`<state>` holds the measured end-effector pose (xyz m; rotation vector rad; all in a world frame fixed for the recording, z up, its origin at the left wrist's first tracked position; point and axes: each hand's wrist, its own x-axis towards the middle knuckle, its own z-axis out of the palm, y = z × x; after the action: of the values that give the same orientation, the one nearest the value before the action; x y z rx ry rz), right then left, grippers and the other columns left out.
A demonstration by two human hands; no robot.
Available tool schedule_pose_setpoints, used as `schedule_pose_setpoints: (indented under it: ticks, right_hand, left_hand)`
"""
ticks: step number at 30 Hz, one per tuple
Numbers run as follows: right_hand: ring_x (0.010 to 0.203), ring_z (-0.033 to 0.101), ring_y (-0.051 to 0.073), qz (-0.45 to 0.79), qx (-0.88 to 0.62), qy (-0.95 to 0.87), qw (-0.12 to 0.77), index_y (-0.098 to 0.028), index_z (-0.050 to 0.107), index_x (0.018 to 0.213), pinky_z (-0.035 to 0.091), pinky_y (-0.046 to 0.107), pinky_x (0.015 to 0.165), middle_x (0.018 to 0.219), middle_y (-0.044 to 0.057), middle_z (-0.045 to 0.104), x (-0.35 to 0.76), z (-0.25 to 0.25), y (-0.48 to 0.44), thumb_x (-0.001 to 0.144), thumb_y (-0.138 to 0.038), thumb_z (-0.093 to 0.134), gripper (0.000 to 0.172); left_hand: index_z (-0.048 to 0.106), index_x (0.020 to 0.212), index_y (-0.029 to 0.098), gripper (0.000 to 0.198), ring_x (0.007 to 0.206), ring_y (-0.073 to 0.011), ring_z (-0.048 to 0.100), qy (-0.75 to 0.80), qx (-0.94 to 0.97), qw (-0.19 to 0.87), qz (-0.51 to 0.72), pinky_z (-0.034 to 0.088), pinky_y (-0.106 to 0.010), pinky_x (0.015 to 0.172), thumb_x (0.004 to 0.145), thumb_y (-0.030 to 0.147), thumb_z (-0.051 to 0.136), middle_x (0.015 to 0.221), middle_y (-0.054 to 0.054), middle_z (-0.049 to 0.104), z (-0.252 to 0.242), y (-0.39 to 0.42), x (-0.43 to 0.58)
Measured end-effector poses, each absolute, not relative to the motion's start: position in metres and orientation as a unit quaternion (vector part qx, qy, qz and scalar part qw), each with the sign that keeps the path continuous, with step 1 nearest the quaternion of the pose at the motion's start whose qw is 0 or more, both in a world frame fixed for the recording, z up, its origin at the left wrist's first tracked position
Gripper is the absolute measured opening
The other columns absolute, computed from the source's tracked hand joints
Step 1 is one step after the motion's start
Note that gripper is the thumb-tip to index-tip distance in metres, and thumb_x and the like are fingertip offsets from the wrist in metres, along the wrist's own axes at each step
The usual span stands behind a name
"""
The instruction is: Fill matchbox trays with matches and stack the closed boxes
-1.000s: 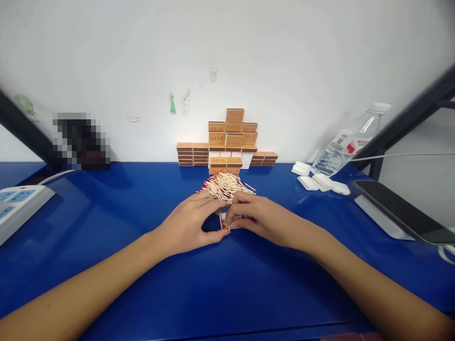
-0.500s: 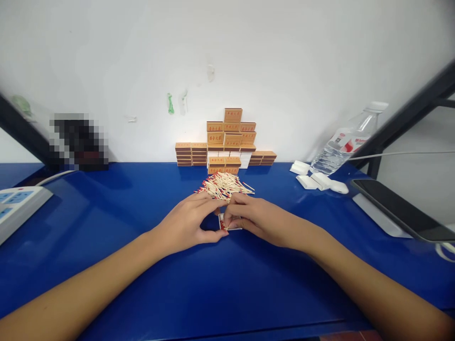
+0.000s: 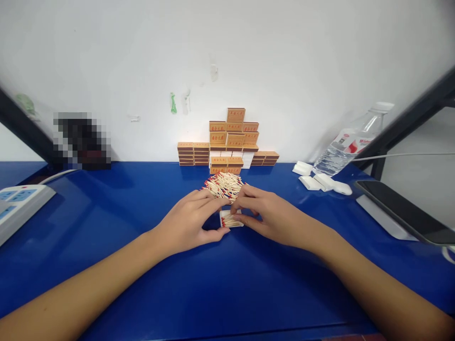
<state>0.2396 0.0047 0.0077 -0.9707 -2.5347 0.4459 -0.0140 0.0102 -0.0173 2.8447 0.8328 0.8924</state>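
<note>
A small white matchbox tray (image 3: 230, 220) with several red-headed matches in it lies on the blue table (image 3: 220, 284). My left hand (image 3: 192, 219) curves round the tray's left side, thumb at the near edge and fingertips at the far edge, closed on it. Over the tray's right part, my right hand (image 3: 261, 210) has thumb and forefinger apart, fingertips at the matches; nothing can be made out between them. Just behind both hands lies a loose pile of matches (image 3: 223, 184). Beyond the pile, orange-brown matchboxes (image 3: 226, 166) are stacked against the wall.
A power strip (image 3: 21, 203) is at the far left, with a pixelated dark object (image 3: 83, 142) behind it. On the right are white blocks (image 3: 311, 183), a tilted water bottle (image 3: 350, 139) and a phone (image 3: 405, 208) on a white stand.
My right hand's thumb and forefinger have spread and shifted right, so more of the tray and its matches shows. My left hand stays by the tray. The view has shifted slightly.
</note>
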Motion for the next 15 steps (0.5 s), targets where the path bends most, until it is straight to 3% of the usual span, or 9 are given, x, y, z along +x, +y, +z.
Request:
schedule_pose_setpoints:
  ticks: [5,15]
  right_hand:
    - [0.090,0.062,0.019,0.157,-0.365,-0.905,0.149,-0.020,0.069,0.098,0.049,0.034,0.082,0.105,0.006,0.063,0.2398,0.0084,0.0046,0.102,-0.021,0.063,0.007]
    - [0.091,0.064,0.019,0.175,-0.370,-0.903,0.128,-0.018,0.068,0.100,0.051,0.035,0.084,0.105,0.007,0.064,0.2349,0.0038,0.0046,0.106,-0.024,0.059,0.012]
  left_hand:
    - [0.062,0.133,0.020,0.043,0.099,-0.0253,0.069,0.271,0.917,0.019,0.291,0.056,-0.041,0.087,0.094,0.035,0.072,0.105,-0.008,0.074,-0.0158,0.0098,-0.0134]
    - [0.062,0.134,0.020,0.044,0.096,-0.0234,0.068,0.262,0.920,0.030,0.291,0.057,-0.040,0.089,0.094,0.034,0.072,0.100,-0.006,0.073,-0.0177,0.0086,-0.0117]
